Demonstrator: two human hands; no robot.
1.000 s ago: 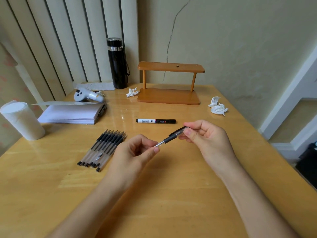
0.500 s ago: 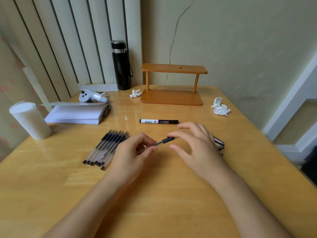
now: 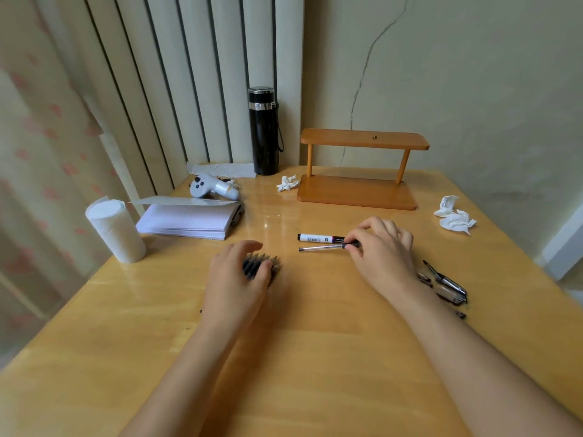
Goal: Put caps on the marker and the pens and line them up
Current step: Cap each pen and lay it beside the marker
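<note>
On the left, the left hand (image 3: 235, 280) lies curled over a bundle of pens (image 3: 262, 267), fingers wrapped around the black ends so that only those ends poke out; whether these pens are capped or bare-tipped is hidden. To do this part well, the hand should roll the bundle flat onto the tabletop (image 3: 315, 357) so the pens lie side by side, not stacked. Toward the middle, the capped marker (image 3: 318, 238) lies crosswise, and just beside it, on the near side, a single pen (image 3: 321, 247) lies parallel to it. The right hand (image 3: 383, 250) has its fingertips pinched together on that pen's black right-hand end, apparently seating it into the row. A good move would nudge the pen until its left end matches the marker's, then let go without rolling it. Farther right, near the tabletop's edge, loose caps (image 3: 448, 283) wait in a small heap, partly behind the right forearm, so more pens likely need capping.
</note>
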